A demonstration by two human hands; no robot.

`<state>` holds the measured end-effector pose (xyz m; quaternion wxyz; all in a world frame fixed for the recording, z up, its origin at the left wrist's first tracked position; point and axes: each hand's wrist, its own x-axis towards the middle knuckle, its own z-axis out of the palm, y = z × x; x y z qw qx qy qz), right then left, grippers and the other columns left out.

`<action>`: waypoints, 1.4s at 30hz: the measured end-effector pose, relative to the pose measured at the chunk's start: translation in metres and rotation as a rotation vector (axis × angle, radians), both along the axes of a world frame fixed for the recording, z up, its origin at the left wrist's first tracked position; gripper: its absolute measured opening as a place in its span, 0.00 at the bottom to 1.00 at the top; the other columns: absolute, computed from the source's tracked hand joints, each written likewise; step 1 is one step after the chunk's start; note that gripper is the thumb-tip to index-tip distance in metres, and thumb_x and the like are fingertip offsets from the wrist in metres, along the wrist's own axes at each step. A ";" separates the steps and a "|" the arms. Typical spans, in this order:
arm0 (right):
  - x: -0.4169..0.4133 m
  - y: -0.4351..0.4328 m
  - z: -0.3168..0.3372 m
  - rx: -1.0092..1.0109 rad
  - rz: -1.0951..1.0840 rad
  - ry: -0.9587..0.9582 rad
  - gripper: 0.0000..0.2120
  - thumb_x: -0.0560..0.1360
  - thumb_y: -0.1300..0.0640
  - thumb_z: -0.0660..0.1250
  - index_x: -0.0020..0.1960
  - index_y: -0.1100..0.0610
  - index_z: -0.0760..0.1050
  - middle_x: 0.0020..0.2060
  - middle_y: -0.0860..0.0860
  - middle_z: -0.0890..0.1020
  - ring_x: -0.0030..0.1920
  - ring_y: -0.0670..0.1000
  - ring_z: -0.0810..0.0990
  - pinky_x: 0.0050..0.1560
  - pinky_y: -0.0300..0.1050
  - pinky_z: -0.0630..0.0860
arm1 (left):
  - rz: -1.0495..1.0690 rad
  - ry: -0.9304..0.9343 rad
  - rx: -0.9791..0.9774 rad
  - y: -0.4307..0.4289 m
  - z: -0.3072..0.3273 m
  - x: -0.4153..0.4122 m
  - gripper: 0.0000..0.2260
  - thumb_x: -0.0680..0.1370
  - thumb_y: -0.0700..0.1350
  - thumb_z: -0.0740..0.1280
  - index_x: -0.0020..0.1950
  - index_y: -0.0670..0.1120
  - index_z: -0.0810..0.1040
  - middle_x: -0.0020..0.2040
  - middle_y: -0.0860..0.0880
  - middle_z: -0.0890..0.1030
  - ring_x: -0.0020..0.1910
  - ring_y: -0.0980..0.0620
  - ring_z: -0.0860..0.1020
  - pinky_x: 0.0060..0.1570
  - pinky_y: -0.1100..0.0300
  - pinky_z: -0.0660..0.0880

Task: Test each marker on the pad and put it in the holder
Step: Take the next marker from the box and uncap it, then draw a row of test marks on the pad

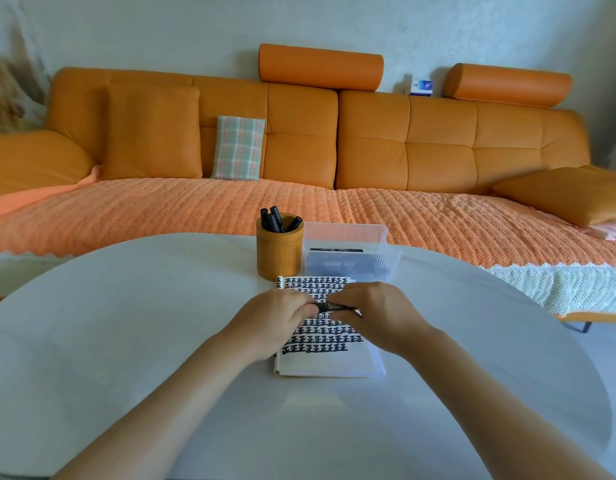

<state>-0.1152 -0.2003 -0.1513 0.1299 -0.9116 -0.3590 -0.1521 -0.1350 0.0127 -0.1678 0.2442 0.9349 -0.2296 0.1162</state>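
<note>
Round white table [126, 341]; orange sofa [368, 143] behind. Left hand [275, 320], right hand [375, 317]: grip clenched on marker [330, 307] over pad [334, 362].

1. Single head-worn view, looking forward and down from above the near edge of the white table [126, 341].
2. Close over both hands, left hand [275, 320] and right hand [379, 313], meeting mid-frame.
3. Wide-angle: beyond the grip, an orange sofa [368, 143] and wall; table edges curved.

The round white table [126, 341] carries a wooden holder [279, 252], a pad [329, 344] and a seemingly translucent box [351, 258].
</note>
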 end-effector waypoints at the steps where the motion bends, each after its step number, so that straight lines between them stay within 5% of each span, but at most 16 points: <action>1: 0.000 -0.002 0.000 -0.006 0.001 -0.058 0.05 0.77 0.51 0.68 0.48 0.50 0.81 0.36 0.46 0.79 0.37 0.48 0.75 0.33 0.46 0.71 | 0.009 0.038 -0.013 0.001 0.001 0.000 0.12 0.83 0.50 0.59 0.42 0.50 0.76 0.38 0.51 0.77 0.38 0.52 0.75 0.38 0.54 0.70; 7: 0.001 -0.024 -0.005 0.041 -0.149 0.167 0.07 0.78 0.49 0.66 0.48 0.50 0.81 0.39 0.45 0.74 0.38 0.48 0.74 0.39 0.45 0.71 | 0.038 -0.084 -0.024 0.020 -0.013 0.008 0.11 0.79 0.52 0.67 0.59 0.51 0.81 0.49 0.60 0.72 0.50 0.60 0.71 0.47 0.60 0.72; 12: -0.006 -0.030 -0.021 0.210 -0.224 0.352 0.12 0.82 0.54 0.58 0.55 0.54 0.80 0.42 0.49 0.73 0.41 0.48 0.75 0.46 0.49 0.74 | 0.061 -0.066 -0.038 0.010 -0.019 0.002 0.09 0.77 0.51 0.69 0.57 0.56 0.80 0.46 0.61 0.72 0.47 0.60 0.71 0.43 0.65 0.69; 16: -0.014 -0.032 -0.027 0.295 -0.252 0.382 0.18 0.82 0.55 0.58 0.70 0.44 0.69 0.45 0.45 0.74 0.40 0.43 0.75 0.42 0.34 0.68 | 0.075 -0.070 -0.006 0.006 -0.024 0.001 0.09 0.75 0.52 0.70 0.54 0.55 0.81 0.47 0.60 0.74 0.52 0.57 0.72 0.47 0.59 0.72; 20: -0.020 -0.031 -0.021 0.436 -0.214 0.387 0.11 0.81 0.57 0.58 0.56 0.41 0.67 0.45 0.46 0.76 0.31 0.45 0.73 0.33 0.35 0.69 | 0.061 -0.135 -0.007 0.005 -0.023 0.001 0.15 0.75 0.60 0.65 0.55 0.54 0.81 0.47 0.59 0.74 0.52 0.58 0.71 0.49 0.60 0.71; 23: -0.020 -0.031 -0.019 0.563 -0.207 0.449 0.14 0.82 0.61 0.57 0.47 0.43 0.75 0.49 0.47 0.77 0.31 0.51 0.77 0.31 0.40 0.75 | 0.002 -0.205 -0.031 0.001 -0.018 -0.004 0.15 0.76 0.59 0.62 0.54 0.52 0.81 0.47 0.58 0.74 0.50 0.58 0.71 0.50 0.61 0.71; 30: -0.021 -0.034 -0.020 0.817 -0.159 0.673 0.27 0.75 0.77 0.53 0.61 0.52 0.78 0.44 0.52 0.78 0.38 0.49 0.78 0.39 0.44 0.78 | -0.222 -0.229 -0.048 -0.024 -0.027 -0.029 0.08 0.76 0.50 0.68 0.51 0.49 0.81 0.46 0.55 0.76 0.47 0.58 0.74 0.43 0.59 0.74; 33: -0.024 -0.036 -0.023 0.841 -0.144 0.659 0.10 0.78 0.67 0.65 0.54 0.53 0.77 0.38 0.55 0.76 0.34 0.51 0.75 0.35 0.45 0.74 | -0.275 -0.248 -0.009 -0.031 -0.034 -0.036 0.08 0.75 0.50 0.69 0.50 0.49 0.82 0.44 0.54 0.76 0.45 0.57 0.74 0.39 0.61 0.73; 35: -0.027 -0.036 -0.023 0.950 -0.121 0.729 0.02 0.80 0.63 0.64 0.48 0.58 0.74 0.33 0.55 0.75 0.29 0.53 0.72 0.31 0.47 0.69 | -0.293 -0.275 0.013 -0.032 -0.038 -0.038 0.05 0.76 0.48 0.70 0.49 0.49 0.82 0.42 0.54 0.76 0.42 0.56 0.73 0.37 0.60 0.72; 38: -0.026 -0.036 -0.027 1.021 -0.117 0.813 0.07 0.79 0.67 0.59 0.49 0.58 0.73 0.35 0.59 0.79 0.26 0.56 0.73 0.27 0.42 0.63 | -0.301 -0.302 0.033 -0.032 -0.040 -0.039 0.04 0.76 0.47 0.70 0.48 0.49 0.83 0.41 0.53 0.74 0.41 0.55 0.71 0.36 0.59 0.70; 42: -0.027 -0.033 -0.036 0.944 -0.147 0.809 0.06 0.75 0.70 0.65 0.45 0.61 0.77 0.35 0.62 0.80 0.29 0.56 0.77 0.30 0.42 0.71 | -0.306 -0.317 0.049 -0.031 -0.043 -0.039 0.05 0.77 0.47 0.69 0.49 0.49 0.84 0.41 0.52 0.74 0.42 0.54 0.71 0.36 0.57 0.70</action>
